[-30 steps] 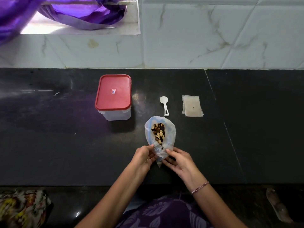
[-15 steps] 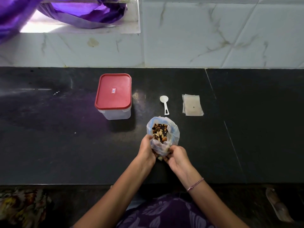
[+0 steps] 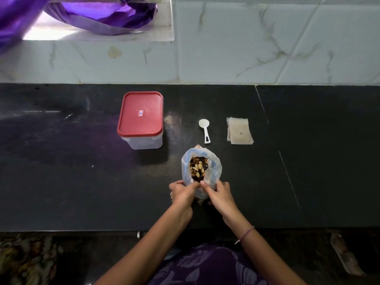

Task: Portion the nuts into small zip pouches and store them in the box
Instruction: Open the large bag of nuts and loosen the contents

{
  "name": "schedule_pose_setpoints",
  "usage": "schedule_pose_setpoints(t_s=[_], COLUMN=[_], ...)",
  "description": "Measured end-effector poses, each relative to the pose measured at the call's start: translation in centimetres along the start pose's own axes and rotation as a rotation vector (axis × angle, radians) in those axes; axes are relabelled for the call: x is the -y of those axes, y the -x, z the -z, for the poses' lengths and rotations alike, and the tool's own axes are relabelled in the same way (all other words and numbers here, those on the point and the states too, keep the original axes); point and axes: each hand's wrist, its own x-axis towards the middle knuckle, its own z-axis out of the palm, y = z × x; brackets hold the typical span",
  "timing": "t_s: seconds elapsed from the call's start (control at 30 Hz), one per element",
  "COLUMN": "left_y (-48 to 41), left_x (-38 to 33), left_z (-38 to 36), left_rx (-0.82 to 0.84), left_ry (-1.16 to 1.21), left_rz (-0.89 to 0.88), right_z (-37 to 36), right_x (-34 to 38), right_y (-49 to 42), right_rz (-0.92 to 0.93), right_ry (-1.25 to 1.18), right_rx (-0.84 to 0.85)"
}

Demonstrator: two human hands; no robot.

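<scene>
Both the left hand and right hand grip the nut bag.

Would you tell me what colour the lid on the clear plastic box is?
The rectangular plastic lid is red; head view shows it.

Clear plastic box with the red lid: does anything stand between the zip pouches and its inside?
Yes. The red lid covers the clear plastic box; the white spoon lies between it and the stack of clear pouches.

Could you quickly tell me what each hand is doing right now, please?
Left hand: closed, pinching the near rim of the plastic bag of nuts.
Right hand: closed, pinching the same bag's rim.
</scene>
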Motion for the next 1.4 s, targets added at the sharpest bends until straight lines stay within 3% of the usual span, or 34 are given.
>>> schedule_pose_setpoints(t_s=[0.07, 0.37, 0.5, 0.6, 0.73, 0.9, 0.97, 1.17, 1.23, 1.4], left_y=[-0.1, 0.3, 0.8, 0.4, 0.1, -0.8, -0.9, -1.3, -1.4, -1.3], left_x=[0.4, 1.0, 1.1, 0.5, 0.3, 1.1, 0.7, -1.5, -2.3, -5.2], left_z=[0.5, 1.0, 1.3, 1.3, 1.4, 1.9, 2.4, 3.4, 3.7, 2.3], left_rx=[-0.014, 0.095, 0.138, 0.156, 0.222, 0.018, 0.004, 0.046, 0.046, -0.088], left_ry=[-0.016, 0.274, 0.414, 0.490, 0.317, -0.188, -0.373, -0.711, -0.681, -0.538], left_rz=[-0.009, -0.004, -0.018, 0.022, -0.034, -0.388, -0.491, -0.517, -0.504, -0.708], right_z=[0.8, 0.0, 0.0, 0.1, 0.1, 0.8, 1.5, 3.4, 5.3, 5.4], right_x=[0.0, -0.1, -0.3, -0.1, -0.1, -0.8, -0.9, 0.3, 1.4, 4.7], right_y=[0.5, 0.8, 0.5, 0.4, 0.0, -0.7, -1.0, -0.9, -0.6, -1.5], right_rz=[0.046, -0.177, -0.206, -0.194, -0.128, 0.150, 0.228, 0.134, 0.142, 0.390], right_ry=[0.026, -0.648, -0.925, -0.999, -0.732, 0.063, 0.276, 0.178, 0.240, 0.238], right_rx=[0.041, -0.081, -0.044, -0.003, 0.017, -0.216, -0.265, -0.109, -0.064, -0.261])
